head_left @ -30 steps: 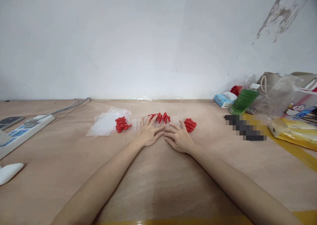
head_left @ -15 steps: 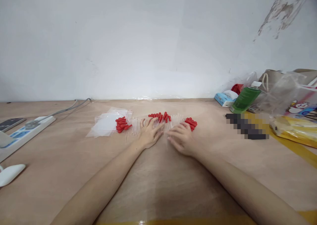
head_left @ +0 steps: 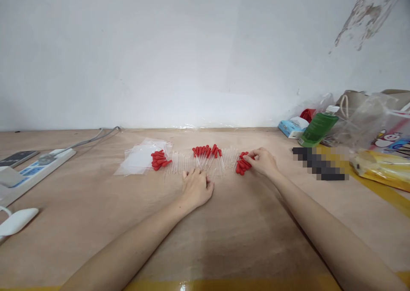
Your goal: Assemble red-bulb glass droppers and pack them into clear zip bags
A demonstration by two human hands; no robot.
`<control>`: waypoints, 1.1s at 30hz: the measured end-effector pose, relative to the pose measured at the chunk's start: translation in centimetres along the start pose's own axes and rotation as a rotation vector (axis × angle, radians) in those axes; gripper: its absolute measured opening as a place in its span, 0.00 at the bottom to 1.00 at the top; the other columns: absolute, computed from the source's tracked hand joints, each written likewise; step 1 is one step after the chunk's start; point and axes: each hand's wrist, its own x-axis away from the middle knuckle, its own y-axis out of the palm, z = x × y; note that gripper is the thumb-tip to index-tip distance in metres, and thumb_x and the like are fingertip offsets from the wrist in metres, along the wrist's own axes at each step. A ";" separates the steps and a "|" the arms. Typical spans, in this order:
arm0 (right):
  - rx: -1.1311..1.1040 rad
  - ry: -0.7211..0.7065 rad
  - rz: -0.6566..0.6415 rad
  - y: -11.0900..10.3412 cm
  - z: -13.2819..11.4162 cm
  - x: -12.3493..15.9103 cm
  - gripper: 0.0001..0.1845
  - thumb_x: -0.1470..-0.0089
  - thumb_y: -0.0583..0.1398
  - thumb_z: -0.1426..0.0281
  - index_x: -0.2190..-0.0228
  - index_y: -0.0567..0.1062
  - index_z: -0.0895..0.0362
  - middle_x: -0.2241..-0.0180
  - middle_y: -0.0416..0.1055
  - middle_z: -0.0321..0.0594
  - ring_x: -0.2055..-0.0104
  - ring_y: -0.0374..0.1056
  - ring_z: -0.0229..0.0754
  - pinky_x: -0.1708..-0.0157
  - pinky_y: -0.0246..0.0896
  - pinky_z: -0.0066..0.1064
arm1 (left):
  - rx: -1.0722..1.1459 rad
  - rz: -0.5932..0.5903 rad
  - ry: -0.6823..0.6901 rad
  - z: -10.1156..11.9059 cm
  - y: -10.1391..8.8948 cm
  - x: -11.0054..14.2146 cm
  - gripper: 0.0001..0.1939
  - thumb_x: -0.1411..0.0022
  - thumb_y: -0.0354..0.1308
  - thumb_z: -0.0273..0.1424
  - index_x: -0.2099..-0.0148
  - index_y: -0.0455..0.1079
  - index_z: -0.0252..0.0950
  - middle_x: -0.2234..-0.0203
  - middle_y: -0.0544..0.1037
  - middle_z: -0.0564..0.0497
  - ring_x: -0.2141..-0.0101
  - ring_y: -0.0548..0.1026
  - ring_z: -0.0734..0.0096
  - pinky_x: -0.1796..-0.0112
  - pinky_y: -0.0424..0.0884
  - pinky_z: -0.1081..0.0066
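Several clear droppers with red rubber bulbs lie in three groups on the wooden table (head_left: pixel 224 239). My left hand (head_left: pixel 196 187) rests just in front of the middle group (head_left: pixel 206 156), fingers curled down against the clear tube tips. My right hand (head_left: pixel 262 161) is at the right group (head_left: pixel 242 164), its fingers closed round the red bulbs. The left group (head_left: pixel 159 160) lies untouched beside a stack of small clear zip bags (head_left: pixel 141 160).
A white power strip (head_left: pixel 35 170) with its cable and a phone (head_left: pixel 17 157) lie at the left, a white mouse (head_left: pixel 16 221) nearer me. At the right stand a green bottle (head_left: pixel 317 128), a tissue pack (head_left: pixel 293 128) and plastic bags (head_left: pixel 378 128).
My right hand has moved right from the middle group to the right group and closed on its bulbs. My left hand has pulled back toward me and curled its fingers.
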 end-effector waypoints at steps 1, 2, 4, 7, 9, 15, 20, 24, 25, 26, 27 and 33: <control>0.008 0.008 0.002 0.1 -0.1 0.0 0.14 0.55 0.55 0.59 0.77 0.76 0.53 0.69 0.69 0.39 0.67 0.64 0.41 0.70 0.50 0.30 | -0.009 -0.016 -0.001 -0.2 -0.3 0.2 0.10 0.44 0.51 0.35 0.72 0.67 0.35 0.70 0.71 0.46 0.63 0.67 0.58 0.63 0.55 0.59; 0.013 0.017 0.005 0.2 -0.1 0.0 0.14 0.55 0.55 0.59 0.77 0.76 0.54 0.69 0.69 0.39 0.67 0.64 0.41 0.69 0.50 0.31 | -0.016 -0.028 0.003 -0.3 -0.6 0.5 0.10 0.43 0.50 0.34 0.71 0.67 0.35 0.70 0.71 0.46 0.63 0.66 0.58 0.62 0.55 0.59; 0.014 0.039 0.020 0.4 -0.1 -0.1 0.15 0.54 0.55 0.59 0.77 0.76 0.54 0.68 0.69 0.40 0.67 0.63 0.41 0.69 0.51 0.31 | -0.020 -0.035 0.021 -0.8 -1.1 1.0 0.10 0.42 0.49 0.33 0.70 0.67 0.35 0.69 0.70 0.47 0.63 0.66 0.59 0.62 0.55 0.60; -0.008 0.072 0.060 0.8 0.0 -0.2 0.16 0.54 0.54 0.58 0.75 0.76 0.55 0.67 0.68 0.41 0.67 0.63 0.42 0.68 0.51 0.32 | -0.002 0.003 0.084 -1.8 -1.6 1.8 0.09 0.40 0.47 0.32 0.68 0.65 0.35 0.68 0.70 0.48 0.63 0.66 0.60 0.63 0.56 0.61; -0.025 0.085 0.092 1.1 0.2 -0.3 0.15 0.53 0.54 0.59 0.74 0.76 0.55 0.67 0.69 0.42 0.67 0.63 0.43 0.68 0.52 0.33 | 0.045 0.029 0.147 -2.8 -1.7 2.2 0.08 0.39 0.46 0.31 0.67 0.64 0.35 0.68 0.70 0.49 0.64 0.65 0.62 0.63 0.57 0.61; -0.279 0.021 0.252 1.6 -0.4 0.3 0.14 0.48 0.52 0.60 0.71 0.71 0.57 0.73 0.70 0.40 0.71 0.64 0.40 0.68 0.56 0.33 | 0.316 0.102 0.210 -5.1 -0.7 2.4 0.06 0.38 0.44 0.30 0.65 0.60 0.35 0.70 0.69 0.49 0.67 0.67 0.67 0.65 0.63 0.67; -0.602 -0.350 0.196 2.7 -3.9 3.1 0.14 0.47 0.53 0.64 0.60 0.68 0.58 0.69 0.69 0.41 0.69 0.65 0.38 0.69 0.60 0.30 | 0.333 0.178 0.273 -5.5 -0.4 2.5 0.07 0.37 0.44 0.27 0.60 0.63 0.36 0.68 0.72 0.50 0.66 0.69 0.69 0.63 0.65 0.67; -0.581 -0.615 -0.026 3.4 -6.5 5.8 0.11 0.47 0.55 0.69 0.60 0.70 0.56 0.68 0.68 0.41 0.66 0.65 0.38 0.65 0.61 0.31 | 0.352 0.203 0.310 -5.5 -0.6 2.7 0.12 0.36 0.44 0.26 0.54 0.64 0.37 0.63 0.73 0.49 0.63 0.70 0.70 0.62 0.66 0.69; -0.567 -0.642 -0.061 3.5 -6.8 6.2 0.10 0.46 0.54 0.70 0.61 0.71 0.56 0.68 0.68 0.41 0.66 0.64 0.38 0.65 0.61 0.31 | 0.355 0.200 0.311 -5.5 -0.7 2.7 0.12 0.36 0.43 0.26 0.54 0.64 0.37 0.64 0.73 0.49 0.63 0.70 0.70 0.62 0.66 0.69; -0.555 -0.658 -0.083 3.4 -7.1 6.6 0.10 0.46 0.54 0.71 0.62 0.72 0.56 0.68 0.68 0.41 0.66 0.64 0.38 0.65 0.61 0.31 | 0.356 0.200 0.309 -5.5 -0.7 2.7 0.12 0.36 0.43 0.26 0.55 0.65 0.37 0.64 0.73 0.49 0.63 0.70 0.69 0.62 0.66 0.69; -0.547 -0.668 -0.093 3.4 -7.2 6.8 0.10 0.46 0.54 0.71 0.62 0.72 0.56 0.68 0.67 0.41 0.66 0.64 0.38 0.65 0.61 0.31 | 0.356 0.201 0.307 -5.5 -0.7 2.8 0.12 0.36 0.43 0.26 0.55 0.65 0.37 0.64 0.73 0.49 0.63 0.70 0.69 0.62 0.67 0.68; -0.592 -0.709 -0.071 3.1 -7.3 7.1 0.10 0.46 0.54 0.71 0.62 0.72 0.54 0.68 0.67 0.40 0.66 0.64 0.38 0.66 0.61 0.30 | 0.343 0.201 0.309 -5.5 -0.6 2.7 0.11 0.37 0.44 0.26 0.56 0.66 0.36 0.64 0.73 0.49 0.63 0.70 0.69 0.62 0.66 0.68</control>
